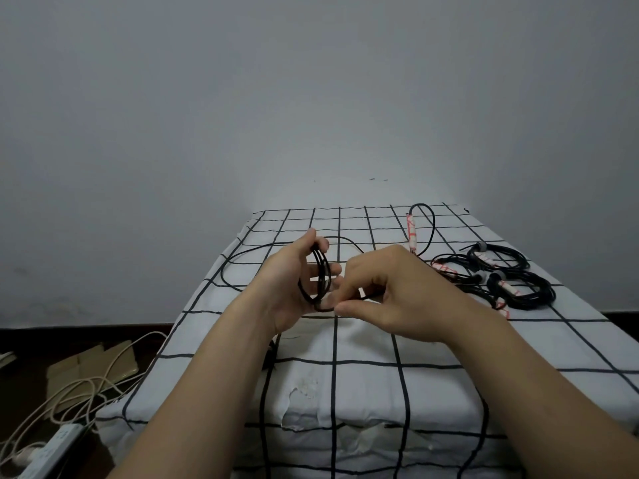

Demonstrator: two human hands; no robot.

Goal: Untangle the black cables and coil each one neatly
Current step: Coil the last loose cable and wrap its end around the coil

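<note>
A thin black cable (pixel 321 275) is wound in a few loops around the fingers of my left hand (pixel 297 288), which is raised above the checked table. My right hand (pixel 383 295) pinches the same cable just below the loops, thumb and forefinger close together. The cable's loose length (pixel 242 254) trails in a wide arc across the cloth behind my left hand. On the right lie coiled black cables (pixel 518 286) with grey ties and white-and-red tags. Another black cable (pixel 430 229) loops upright near the back edge.
The table has a white cloth with black grid lines (pixel 366 354). A grey wall stands close behind it. On the floor at left lie beige cords (pixel 86 385), a white power strip (pixel 55 447) and flat cardboard (pixel 86 368).
</note>
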